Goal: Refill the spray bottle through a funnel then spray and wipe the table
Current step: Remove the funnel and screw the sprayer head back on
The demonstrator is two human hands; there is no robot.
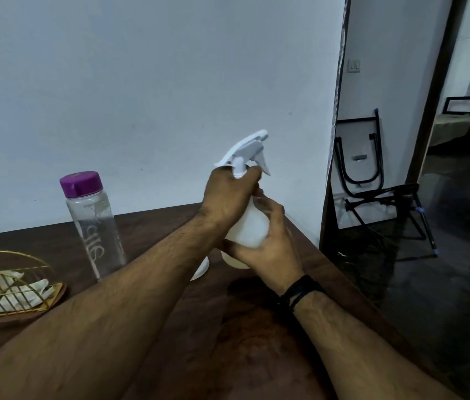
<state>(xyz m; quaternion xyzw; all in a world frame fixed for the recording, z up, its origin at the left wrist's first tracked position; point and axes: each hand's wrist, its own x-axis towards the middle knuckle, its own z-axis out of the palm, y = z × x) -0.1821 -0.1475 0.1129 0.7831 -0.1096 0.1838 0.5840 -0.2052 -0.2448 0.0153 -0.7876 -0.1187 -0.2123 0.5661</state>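
I see both hands on the spray bottle [249,226], which is lifted off the bench [256,327] near its far right corner. My left hand [229,194] grasps the neck just under the white trigger head [246,153]; the nozzle points right. My right hand [268,243] wraps the translucent body from below, fingers curled round it. A black band [300,290] sits on the right wrist. Just below the hands, a white rounded object [202,269] lies on the bench, mostly hidden by the left forearm; cannot tell what it is. Left of the hands stands a clear bottle with a purple cap [93,223]. Further left, a gold wire holder [8,284] holds white tissue.
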